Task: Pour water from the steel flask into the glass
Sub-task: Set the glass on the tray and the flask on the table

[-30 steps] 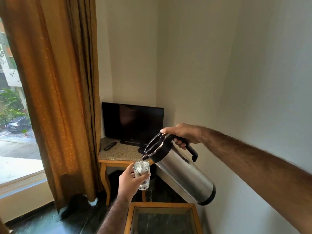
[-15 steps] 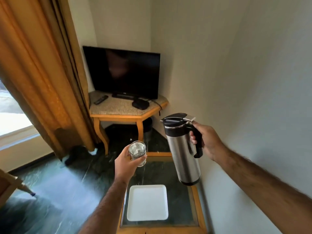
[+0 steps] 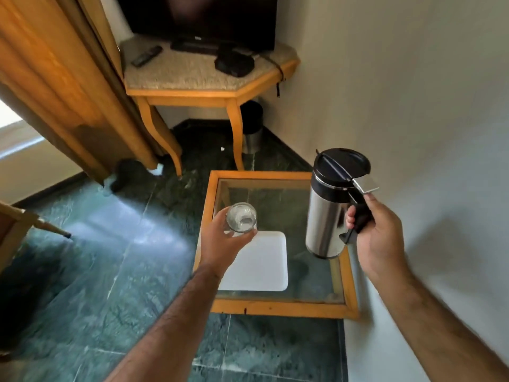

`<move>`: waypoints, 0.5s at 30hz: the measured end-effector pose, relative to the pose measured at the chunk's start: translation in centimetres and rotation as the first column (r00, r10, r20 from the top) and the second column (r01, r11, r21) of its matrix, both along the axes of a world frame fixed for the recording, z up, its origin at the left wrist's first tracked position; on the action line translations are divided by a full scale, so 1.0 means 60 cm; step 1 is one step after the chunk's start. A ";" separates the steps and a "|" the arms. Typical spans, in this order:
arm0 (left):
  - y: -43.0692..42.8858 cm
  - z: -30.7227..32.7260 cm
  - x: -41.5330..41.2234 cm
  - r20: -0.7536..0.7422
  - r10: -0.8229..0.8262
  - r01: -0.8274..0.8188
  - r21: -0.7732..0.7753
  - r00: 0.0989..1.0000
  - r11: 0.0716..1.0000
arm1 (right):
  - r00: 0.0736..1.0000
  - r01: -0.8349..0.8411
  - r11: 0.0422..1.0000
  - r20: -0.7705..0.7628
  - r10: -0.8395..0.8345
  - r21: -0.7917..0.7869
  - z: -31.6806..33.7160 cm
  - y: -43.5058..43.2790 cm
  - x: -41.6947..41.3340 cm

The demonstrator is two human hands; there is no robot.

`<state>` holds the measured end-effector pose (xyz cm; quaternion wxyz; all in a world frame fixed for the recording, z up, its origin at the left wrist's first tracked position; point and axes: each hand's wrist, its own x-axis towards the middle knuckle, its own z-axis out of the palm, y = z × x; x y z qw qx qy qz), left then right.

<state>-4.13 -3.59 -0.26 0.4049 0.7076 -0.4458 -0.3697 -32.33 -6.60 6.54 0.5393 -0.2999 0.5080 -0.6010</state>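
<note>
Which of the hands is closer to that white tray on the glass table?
Left. The left hand, holding the glass, overlaps the white tray at its near-left corner. The right hand holds the steel flask off to the tray's right.

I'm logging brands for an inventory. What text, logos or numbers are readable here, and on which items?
None can be read.
TV: a small light mark on the bottom bezel, too blurred to read.
Remote: buttons too small to read.
Steel flask and glass: no visible lettering.
</note>
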 end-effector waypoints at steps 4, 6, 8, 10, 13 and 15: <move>-0.007 -0.103 0.000 0.043 0.006 -0.009 0.053 0.999 0.999 | 0.999 0.050 0.998 -0.007 -0.050 0.043 -0.091 0.014 0.002; -0.005 -0.152 0.001 0.046 0.014 -0.018 0.083 0.999 0.996 | 0.998 0.055 0.997 0.008 -0.055 0.046 -0.130 0.021 0.003; -0.007 -0.210 -0.001 0.037 0.004 -0.008 0.104 0.999 0.995 | 0.998 0.064 0.997 -0.001 -0.064 0.039 -0.180 0.025 -0.002; -0.005 -0.255 0.002 0.034 0.013 -0.017 0.121 0.999 0.993 | 0.998 0.064 0.997 0.020 -0.065 0.035 -0.218 0.028 -0.006; -0.004 -0.320 0.003 0.023 0.006 -0.010 0.147 1.000 0.989 | 0.998 0.060 0.998 0.024 -0.060 -0.001 -0.265 0.036 -0.010; 0.002 -0.353 0.007 0.019 0.014 -0.017 0.168 1.000 0.986 | 0.998 0.062 0.998 0.027 -0.061 -0.022 -0.286 0.040 -0.007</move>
